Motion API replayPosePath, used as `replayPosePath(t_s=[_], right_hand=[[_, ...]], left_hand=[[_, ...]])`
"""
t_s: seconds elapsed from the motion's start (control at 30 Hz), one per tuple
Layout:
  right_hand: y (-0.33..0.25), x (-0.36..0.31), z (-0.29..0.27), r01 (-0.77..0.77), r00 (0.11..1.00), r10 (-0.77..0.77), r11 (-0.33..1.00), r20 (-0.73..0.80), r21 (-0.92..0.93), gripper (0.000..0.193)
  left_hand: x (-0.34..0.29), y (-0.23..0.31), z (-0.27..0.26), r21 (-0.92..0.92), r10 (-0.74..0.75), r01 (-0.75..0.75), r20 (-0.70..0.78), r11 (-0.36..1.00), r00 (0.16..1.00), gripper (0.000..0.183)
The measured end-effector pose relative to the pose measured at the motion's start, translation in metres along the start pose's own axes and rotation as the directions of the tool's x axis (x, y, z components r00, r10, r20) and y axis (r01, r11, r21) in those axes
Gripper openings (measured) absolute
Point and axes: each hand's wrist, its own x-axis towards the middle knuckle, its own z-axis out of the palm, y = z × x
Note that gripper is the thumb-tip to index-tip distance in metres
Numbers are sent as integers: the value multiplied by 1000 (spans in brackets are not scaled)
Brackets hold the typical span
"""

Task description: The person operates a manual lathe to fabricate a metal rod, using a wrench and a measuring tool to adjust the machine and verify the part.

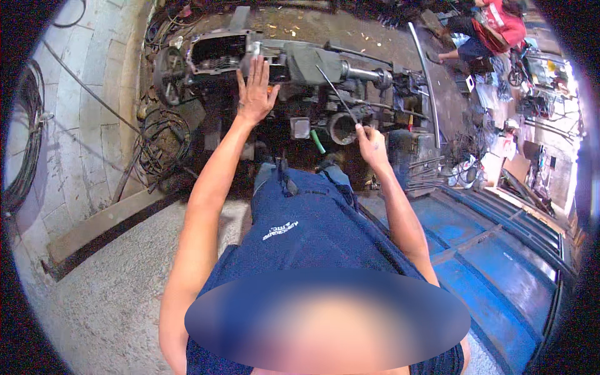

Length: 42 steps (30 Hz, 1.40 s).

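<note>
A lathe (312, 56) stretches across in front of me, dark and greasy, with its gear housing (219, 47) uncovered at the left. My left hand (255, 94) is held out flat at the chuck area beside that housing, its fingers stretched and nothing in it. Whether the palm touches the machine I cannot tell. In my right hand (373, 147) is a thin metal rod (337, 95), gripped at its near end. The rod slants up and left, its tip by the dark tool carriage (312, 62). A round metal ring (343, 129) lies just left of this hand.
A small square tin (300, 127) and a green tube (318, 142) sit at the machine's near side. Coiled cables (165, 140) lie at the left by the wall. Blue metal panels (494, 269) stand at the right. Another person (500, 28) in red sits far right amid clutter.
</note>
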Motion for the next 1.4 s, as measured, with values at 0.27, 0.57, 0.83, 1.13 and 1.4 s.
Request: replayPosePath(t_s=[0.27, 0.57, 0.83, 1.13, 1.4], right_hand=[[189, -22, -34, -38, 996, 47, 992, -75, 117, 46], [380, -70, -68, -283, 942, 317, 928, -112, 244, 45], [437, 7, -24, -284, 919, 352, 903, -179, 322, 24], [448, 153, 28, -58, 750, 155, 984, -644, 169, 18], [442, 190, 9, -40, 766, 158, 979, -623, 200, 19]], left_hand=[[-7, 131, 81, 74, 90, -89, -4, 993, 996, 79], [-19, 284, 142, 141, 10, -34, 165, 989, 986, 76], [-49, 333, 155, 144, 13, -72, 370, 987, 929, 70], [-45, 337, 133, 148, 55, -126, 409, 981, 911, 72], [-60, 325, 124, 148, -36, -21, 371, 989, 928, 71]])
